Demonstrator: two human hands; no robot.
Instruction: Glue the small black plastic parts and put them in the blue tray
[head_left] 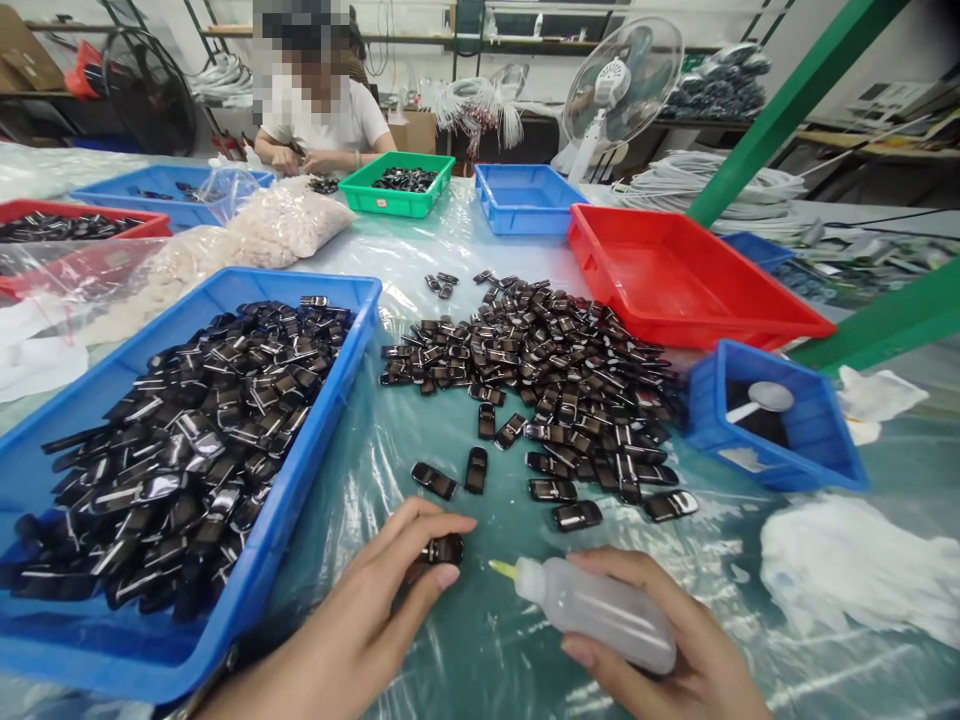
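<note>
Between the thumb and fingers of my left hand (397,580) is a small glossy black plastic piece (444,549). My right hand (667,620) grips a translucent squeeze bottle (607,605) lying nearly level, its yellow nozzle tip (502,568) pointing left, a short gap from the black piece. Just beyond my hands, a few loose black pieces (475,470) lie on the plastic-covered table. Behind them spreads a large pile of the same pieces (540,360). To the left, a blue tray (330,430) holds many similar black pieces.
At right stand a small blue bin (780,465) with a scoop (771,397), a white cloth (862,565) and a red tray (697,280). Green (394,200) and blue trays (525,200) sit farther back. Across the table, a person (322,120) works. Green posts (802,105) rise at right.
</note>
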